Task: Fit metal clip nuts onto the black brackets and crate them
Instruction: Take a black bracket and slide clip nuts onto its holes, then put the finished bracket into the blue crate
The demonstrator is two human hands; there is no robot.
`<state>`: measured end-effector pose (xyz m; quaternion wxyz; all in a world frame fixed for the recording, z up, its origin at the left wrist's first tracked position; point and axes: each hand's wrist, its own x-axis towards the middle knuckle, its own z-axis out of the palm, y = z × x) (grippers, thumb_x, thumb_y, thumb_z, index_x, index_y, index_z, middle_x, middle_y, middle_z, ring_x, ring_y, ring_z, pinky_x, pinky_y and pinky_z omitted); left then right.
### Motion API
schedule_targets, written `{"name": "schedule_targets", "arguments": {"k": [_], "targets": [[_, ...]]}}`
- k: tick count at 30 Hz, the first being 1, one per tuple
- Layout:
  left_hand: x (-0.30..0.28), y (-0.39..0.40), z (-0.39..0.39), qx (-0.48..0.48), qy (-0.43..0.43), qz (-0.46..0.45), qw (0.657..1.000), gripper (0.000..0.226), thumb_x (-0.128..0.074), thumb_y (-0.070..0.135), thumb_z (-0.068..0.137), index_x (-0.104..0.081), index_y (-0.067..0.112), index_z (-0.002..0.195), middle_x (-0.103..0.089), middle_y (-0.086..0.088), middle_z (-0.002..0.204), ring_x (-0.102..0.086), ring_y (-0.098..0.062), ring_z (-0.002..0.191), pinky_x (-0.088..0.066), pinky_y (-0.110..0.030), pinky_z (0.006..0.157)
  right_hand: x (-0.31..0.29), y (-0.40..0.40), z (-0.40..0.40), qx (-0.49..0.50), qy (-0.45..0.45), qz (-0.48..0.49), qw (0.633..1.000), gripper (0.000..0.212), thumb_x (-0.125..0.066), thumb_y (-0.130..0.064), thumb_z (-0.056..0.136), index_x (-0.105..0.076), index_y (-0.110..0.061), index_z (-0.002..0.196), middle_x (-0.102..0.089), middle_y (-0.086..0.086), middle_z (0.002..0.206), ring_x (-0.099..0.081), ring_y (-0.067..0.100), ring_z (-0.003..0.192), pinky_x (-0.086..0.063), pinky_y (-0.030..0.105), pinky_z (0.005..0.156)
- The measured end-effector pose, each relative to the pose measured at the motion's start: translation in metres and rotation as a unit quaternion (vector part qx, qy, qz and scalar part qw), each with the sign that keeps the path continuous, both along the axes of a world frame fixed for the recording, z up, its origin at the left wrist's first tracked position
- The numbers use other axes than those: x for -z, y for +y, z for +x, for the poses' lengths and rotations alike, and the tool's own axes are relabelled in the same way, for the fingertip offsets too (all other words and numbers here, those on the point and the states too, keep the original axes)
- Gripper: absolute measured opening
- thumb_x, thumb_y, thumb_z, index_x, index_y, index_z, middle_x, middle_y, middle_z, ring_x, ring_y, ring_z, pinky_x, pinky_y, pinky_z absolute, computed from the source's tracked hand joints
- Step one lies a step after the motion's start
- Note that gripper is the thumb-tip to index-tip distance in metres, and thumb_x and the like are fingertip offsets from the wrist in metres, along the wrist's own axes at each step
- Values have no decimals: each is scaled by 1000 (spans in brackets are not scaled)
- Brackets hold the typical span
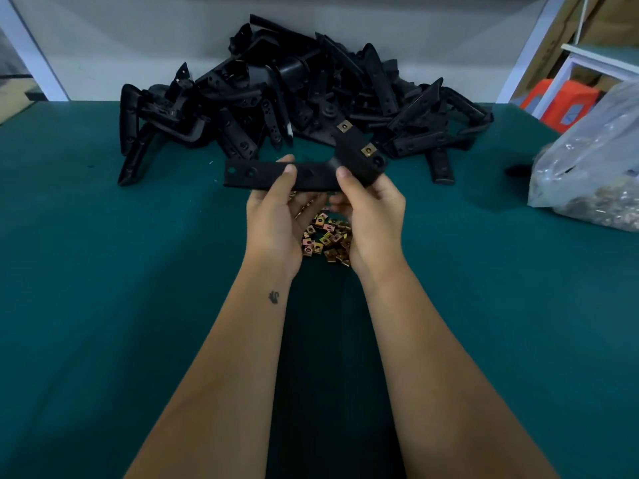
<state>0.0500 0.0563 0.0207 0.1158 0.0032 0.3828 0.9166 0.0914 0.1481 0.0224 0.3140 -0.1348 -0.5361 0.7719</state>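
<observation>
Left hand [276, 209], right hand [370, 209]: fingers clamped on black bracket [304, 174]; two clip nuts [368, 151] fitted; loose seating risks nuts slipping off.

A dim, cool-toned picture is seen, with a bluish-green cast. The brightest area is the pale wall [138, 39] far beyond the hands. The green table [103, 271] darkens toward the near edge, and a deep shadow lies between the forearms. The black brackets [276, 98] beyond the hands are nearly swallowed into one dark mass. Soft glare is caught on the plastic bag [587, 160] well to the right. Straight lines are bent at the edges by the wide lens, and fine detail is smeared.
</observation>
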Motion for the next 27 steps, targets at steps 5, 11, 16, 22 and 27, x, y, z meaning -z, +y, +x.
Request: {"name": "schedule_targets", "arguments": {"k": [5,11,16,22,27], "targets": [[-1,8,8,-24,35,-142,989,11,-63,21,96,-63,13,104,-70,-1,82,-66,-12,63,-55,-23,60,4,18,21,63,-12,-24,998,11,-68,-7,90,-72,-17,88,-69,-6,71,-55,8,56,-50,25,60],[-4,30,36,22,87,-192,977,13,-66,15,95,-53,12,94,-64,-2,78,-64,-12,57,-54,-22,59,0,57,66,145,14,-80,986,11,-66,-3,91,-69,-13,91,-64,-3,68,-50,8,52,-42,20,51],[-9,102,106,161,91,-208,960,13,-64,13,95,-54,9,89,-65,-6,77,-64,-9,53,-52,-18,53,-10,109,134,259,64,-119,956,19,-65,-3,91,-63,-19,81,-56,-5,70,-40,4,47,-35,17,46],[-19,191,247,325,98,-157,928,13,-56,9,98,-46,12,91,-63,-4,82,-63,-13,47,-48,-21,44,-4,174,273,454,53,-109,883,13,-59,-10,96,-60,-19,87,-55,-4,75,-43,6,54,-36,18,49],[-8,228,354,496,62,-163,851,10,-56,10,99,-49,11,92,-63,-8,74,-63,-15,44,-51,-22,43,16,197,396,550,23,-120,826,4,-56,-14,99,-60,-15,96,-57,-3,71,-49,10,54,-41,23,51]]}}
